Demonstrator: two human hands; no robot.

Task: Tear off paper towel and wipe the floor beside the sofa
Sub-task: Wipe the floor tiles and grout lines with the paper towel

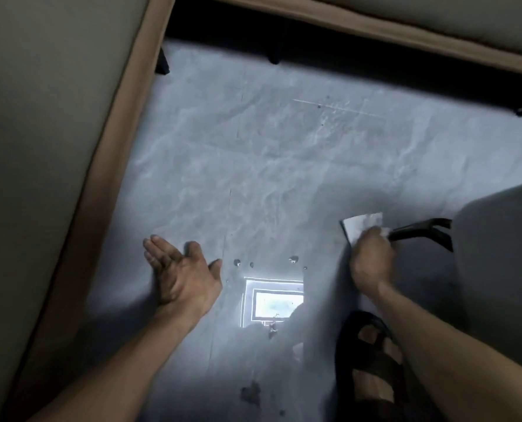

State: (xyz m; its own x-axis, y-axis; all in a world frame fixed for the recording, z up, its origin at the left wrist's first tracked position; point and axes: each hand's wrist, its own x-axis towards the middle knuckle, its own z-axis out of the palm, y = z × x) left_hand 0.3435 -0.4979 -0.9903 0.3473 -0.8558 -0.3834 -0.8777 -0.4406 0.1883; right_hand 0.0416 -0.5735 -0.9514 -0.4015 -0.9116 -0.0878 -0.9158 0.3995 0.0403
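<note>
My right hand [371, 260] is closed on a white sheet of paper towel [362, 226] and presses it down on the grey marble floor [284, 166] at the right. My left hand [180, 272] lies flat on the floor with its fingers stretched out, empty. The sofa [40, 147] with its brown lower edge runs down the left side, and another section [406, 22] crosses the top. Several dark wet spots [293, 259] dot the floor between my hands, and a darker smudge [250, 391] lies nearer to me.
A grey seat [503, 269] with a black leg [421, 231] stands at the right, right beside the towel. My foot in a black sandal [372, 370] rests under my right forearm. A bright window reflection [273, 301] shines on the floor. Black sofa feet [162, 63] show underneath.
</note>
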